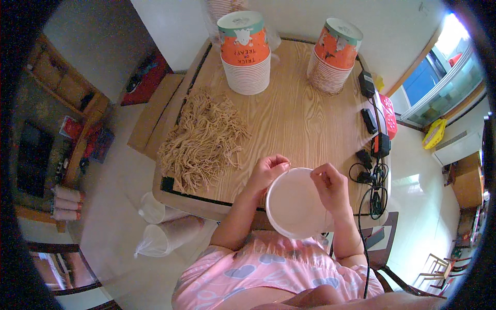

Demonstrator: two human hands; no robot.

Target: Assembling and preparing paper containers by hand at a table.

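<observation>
A white paper bucket (294,206) is tilted with its open mouth toward me, at the table's near edge in front of my body. My left hand (267,175) is closed in a pinch at the bucket's upper left rim; what lies between the fingertips is too small to make out. Over the upper right rim, my right hand (330,187) has its fingers curled together, and anything in them is hidden. A big heap of tan twisted paper cords (206,137) lies to the left on the wood-grain table (289,119).
Two upside-down stacks of orange and white paper buckets, one at the far middle (247,57) and one at the far right (336,54), stand on the table. Black adapters and tangled cables (378,181) line the right edge. Bagged buckets (168,236) lie on the floor at left.
</observation>
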